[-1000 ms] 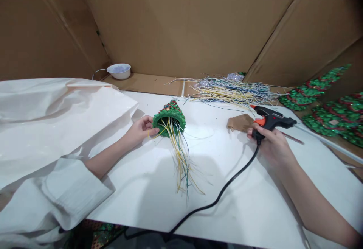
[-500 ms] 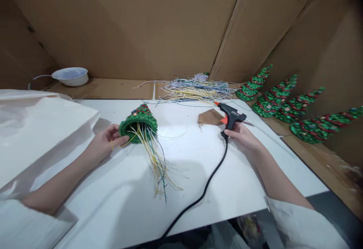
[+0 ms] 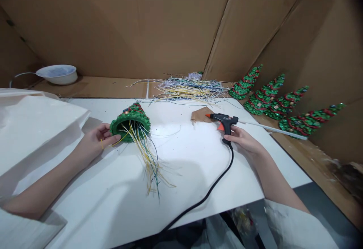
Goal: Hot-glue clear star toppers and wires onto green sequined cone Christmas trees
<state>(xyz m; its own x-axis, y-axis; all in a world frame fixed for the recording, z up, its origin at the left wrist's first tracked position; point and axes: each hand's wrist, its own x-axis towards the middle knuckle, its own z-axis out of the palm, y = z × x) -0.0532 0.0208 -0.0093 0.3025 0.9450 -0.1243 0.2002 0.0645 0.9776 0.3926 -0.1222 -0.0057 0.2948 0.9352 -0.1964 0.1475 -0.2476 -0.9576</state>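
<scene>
My left hand (image 3: 106, 137) grips the rim of a small green Christmas tree ornament (image 3: 141, 118), which lies on its side with its hollow base facing me. Thin yellow, white, green and blue wires (image 3: 151, 165) spill from the opening onto the white table. Closed around the handle of a black hot glue gun (image 3: 227, 122) with an orange nozzle and trigger is my right hand (image 3: 242, 139). A long whitish glue stick (image 3: 273, 128) sticks out of its back end. Just behind the nozzle lies a brown scrap of paper or card (image 3: 200, 114).
Several finished-looking trees (image 3: 262, 94) lean along the cardboard wall at right. A heap of loose wires (image 3: 190, 88) lies at the back. At far left stand a white bowl (image 3: 61, 75) and a large white sheet (image 3: 36, 124). The glue gun's black cord (image 3: 208, 194) runs off the front edge.
The glue gun has swung from a slanted to a more level pose, nozzle pointing left, and its glue stick now shows. The view has shifted slightly; my left hand still holds the tree.
</scene>
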